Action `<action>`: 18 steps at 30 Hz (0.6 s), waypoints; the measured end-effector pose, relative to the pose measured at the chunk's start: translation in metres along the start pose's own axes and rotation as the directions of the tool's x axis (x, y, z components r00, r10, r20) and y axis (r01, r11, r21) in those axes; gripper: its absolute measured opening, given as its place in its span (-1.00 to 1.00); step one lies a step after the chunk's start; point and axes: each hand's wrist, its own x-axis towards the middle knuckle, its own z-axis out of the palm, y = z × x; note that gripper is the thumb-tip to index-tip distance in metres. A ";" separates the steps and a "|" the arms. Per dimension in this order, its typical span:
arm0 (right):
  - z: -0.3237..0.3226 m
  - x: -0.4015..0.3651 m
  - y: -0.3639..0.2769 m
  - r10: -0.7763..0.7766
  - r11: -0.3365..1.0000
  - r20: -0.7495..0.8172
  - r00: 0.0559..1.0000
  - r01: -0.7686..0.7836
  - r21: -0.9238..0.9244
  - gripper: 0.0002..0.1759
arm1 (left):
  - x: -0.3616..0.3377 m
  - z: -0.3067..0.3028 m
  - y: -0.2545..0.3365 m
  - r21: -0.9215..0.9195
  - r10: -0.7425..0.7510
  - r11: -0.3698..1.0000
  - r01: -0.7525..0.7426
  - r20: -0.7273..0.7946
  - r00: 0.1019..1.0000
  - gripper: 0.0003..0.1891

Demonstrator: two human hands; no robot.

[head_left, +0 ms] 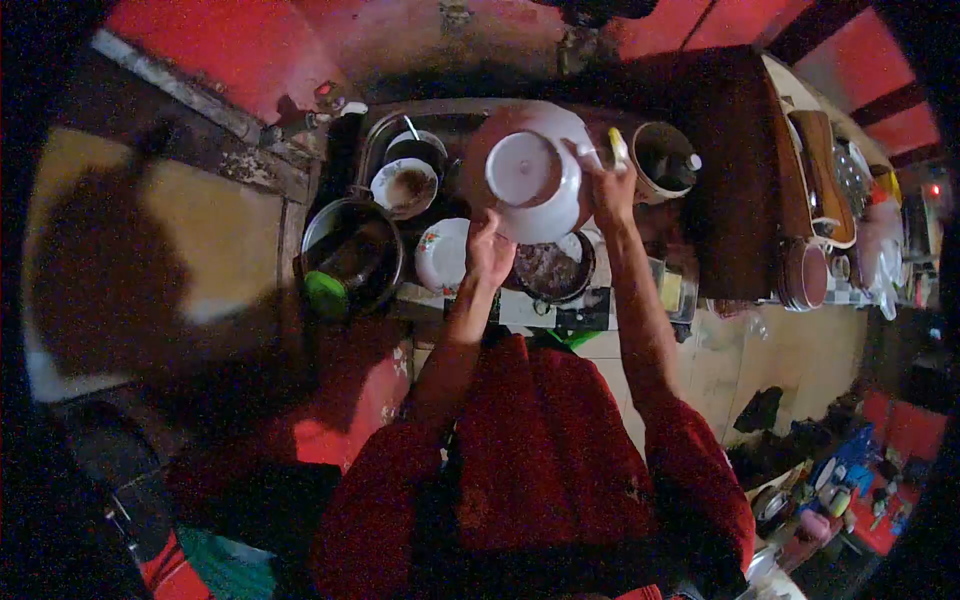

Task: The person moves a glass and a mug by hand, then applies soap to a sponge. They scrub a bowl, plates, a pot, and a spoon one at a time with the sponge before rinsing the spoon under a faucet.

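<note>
A large white bowl (525, 170) is tipped over above the sink, its round foot facing me. My left hand (490, 255) is closed on its near rim, thumb on the outer side. My right hand (610, 180) is at the bowl's right side, fingers closed round a small yellow sponge (617, 148), partly hidden and blurred. Below the bowl sits a dark, soiled pan (552, 270). A flower-patterned white plate (442, 255) lies left of my left hand. In the sink, a stained white bowl (404, 188) stands in front of another bowl (418, 148) with a utensil in it.
A big metal pot (352, 250) with a green item (326, 294) stands left of the sink (372, 130). Right of my right hand is a bucket (662, 165) with dark contents. A faucet (300, 125) is at the back left. Stacked containers (803, 275) stand farther right.
</note>
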 end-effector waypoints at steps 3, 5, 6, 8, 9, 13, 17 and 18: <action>-0.009 -0.029 0.086 -0.249 0.860 -0.053 0.967 0.196 -0.471 -0.59 | 0.016 0.009 0.000 0.208 0.215 0.953 -0.218 0.036 0.976 -0.67; -0.006 -0.075 0.104 -0.397 0.462 0.234 0.888 0.413 -0.785 -0.59 | -0.002 0.034 0.004 0.573 0.244 0.805 -0.157 -0.078 0.966 -0.59; 0.007 -0.095 0.086 -0.381 0.248 0.489 0.785 0.596 -0.764 -0.60 | -0.008 0.028 0.003 0.488 0.146 0.866 -0.114 -0.027 0.989 -0.58; 0.013 -0.077 0.056 -0.463 0.164 0.477 0.747 0.601 -0.782 -0.60 | -0.021 0.011 0.001 0.654 0.210 0.735 -0.178 0.029 0.977 -0.60; 0.005 -0.048 0.063 -0.321 0.585 0.198 0.926 0.358 -0.728 -0.62 | -0.036 0.015 0.007 0.752 0.177 0.638 -0.166 0.067 0.982 -0.64; 0.011 -0.025 0.071 -0.127 0.823 0.273 0.953 0.255 -0.508 -0.63 | -0.054 0.031 0.015 0.902 0.104 0.381 -0.204 0.178 0.979 -0.76; 0.025 -0.064 0.063 -0.256 0.376 0.828 0.499 0.840 -0.390 -0.60 | -0.047 -0.004 0.034 0.624 0.096 0.736 -0.263 0.288 0.953 -0.81; 0.014 -0.055 0.096 -0.245 0.440 0.798 0.550 0.797 -0.414 -0.60 | -0.052 0.000 0.038 0.625 0.106 0.735 -0.263 0.278 0.955 -0.81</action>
